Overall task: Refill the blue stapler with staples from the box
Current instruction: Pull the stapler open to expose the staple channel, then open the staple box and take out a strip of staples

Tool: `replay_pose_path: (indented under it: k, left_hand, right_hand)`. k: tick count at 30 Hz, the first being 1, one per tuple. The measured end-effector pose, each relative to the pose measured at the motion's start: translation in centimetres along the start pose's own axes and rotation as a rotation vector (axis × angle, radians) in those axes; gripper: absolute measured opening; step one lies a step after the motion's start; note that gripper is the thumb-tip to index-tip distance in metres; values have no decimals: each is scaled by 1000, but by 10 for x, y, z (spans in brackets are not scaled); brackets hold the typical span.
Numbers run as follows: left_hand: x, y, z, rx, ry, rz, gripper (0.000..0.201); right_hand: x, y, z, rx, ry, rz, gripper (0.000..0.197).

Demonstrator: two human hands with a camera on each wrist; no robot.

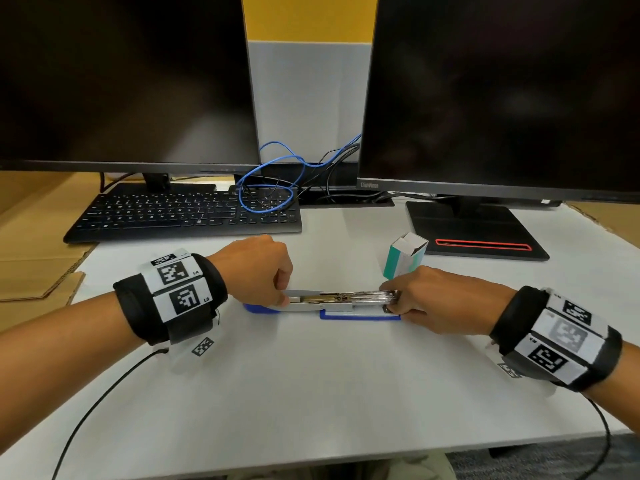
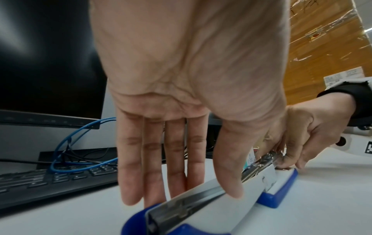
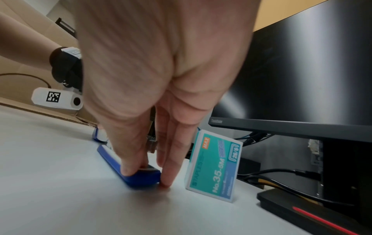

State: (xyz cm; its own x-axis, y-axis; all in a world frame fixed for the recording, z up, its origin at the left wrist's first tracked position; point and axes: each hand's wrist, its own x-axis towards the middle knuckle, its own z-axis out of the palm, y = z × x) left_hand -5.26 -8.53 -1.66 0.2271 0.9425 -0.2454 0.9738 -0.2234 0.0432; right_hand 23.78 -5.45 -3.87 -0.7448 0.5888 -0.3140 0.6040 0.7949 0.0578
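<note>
The blue and white stapler [image 1: 339, 303] lies folded open flat on the white desk, its metal magazine facing up with a silvery strip at its right end. My left hand [image 1: 282, 299] grips the stapler's left arm [image 2: 201, 203], thumb on the near side and fingers behind it. My right hand [image 1: 398, 304] pinches the right end, thumb on the blue base [image 3: 109, 156] and fingertips [image 3: 166, 182] touching the desk. The teal staple box [image 1: 403, 259] stands upright with its top flaps open just behind my right hand; its label [image 3: 217, 165] reads No.35.
A black keyboard [image 1: 183, 213] sits at the back left with a blue cable [image 1: 266, 188] looped over it. Two dark monitors [image 1: 121, 81] [image 1: 502, 91] stand behind; the right one's flat base [image 1: 474, 233] is near the box. Cardboard [image 1: 34, 265] lies at the left.
</note>
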Motion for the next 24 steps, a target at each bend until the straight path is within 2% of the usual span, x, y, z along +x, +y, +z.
replay_pose_path:
  k: [3, 9, 14, 16, 19, 21, 24]
  left_hand:
    - [3, 1, 0, -16, 16, 4, 27]
    - [6, 2, 2, -35, 20, 18, 27]
    - [12, 6, -6, -78, 27, 40, 37]
    - [14, 13, -9, -100, 55, 54, 40]
    - [19, 28, -11, -122, 91, 87, 45]
    - [23, 37, -12, -151, 117, 114, 49]
    - [29, 47, -13, -203, 168, 147, 51]
  right_hand:
    - [-9, 1, 1, 60, 64, 25, 32]
    - [-21, 8, -12, 113, 168, 177, 25]
    - [-20, 23, -46, 138, 429, 243, 23]
    - [-13, 34, -54, 126, 405, 293, 37]
    - [-1, 47, -56, 138, 262, 339, 63]
    - [8, 49, -52, 162, 209, 338, 62]
    - [19, 44, -45, 206, 236, 327, 46]
